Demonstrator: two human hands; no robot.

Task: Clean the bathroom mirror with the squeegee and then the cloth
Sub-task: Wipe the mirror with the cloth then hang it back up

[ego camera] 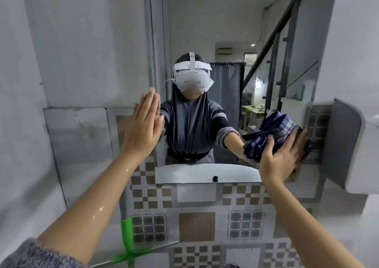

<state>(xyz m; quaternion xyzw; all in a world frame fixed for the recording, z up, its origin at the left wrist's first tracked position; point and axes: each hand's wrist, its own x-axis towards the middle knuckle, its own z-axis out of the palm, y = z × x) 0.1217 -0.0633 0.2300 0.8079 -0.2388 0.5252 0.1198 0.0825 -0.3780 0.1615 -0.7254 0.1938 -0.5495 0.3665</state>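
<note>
The wall mirror (205, 31) fills the middle of the head view and reflects me and the room behind. My right hand (281, 157) presses a blue checked cloth (270, 132) flat against the mirror's lower right corner. At the mirror's left edge my left hand (143, 124) rests flat on the glass, fingers straight and together, holding nothing. The green squeegee (128, 245) lies below, at the bottom of the view, leaning against the patterned tiles under my left forearm.
Patterned brown and grey tiles (196, 228) cover the wall under the mirror. A white wall-mounted box (352, 144) juts out just right of the mirror. A plain grey wall (61, 62) stands to the left.
</note>
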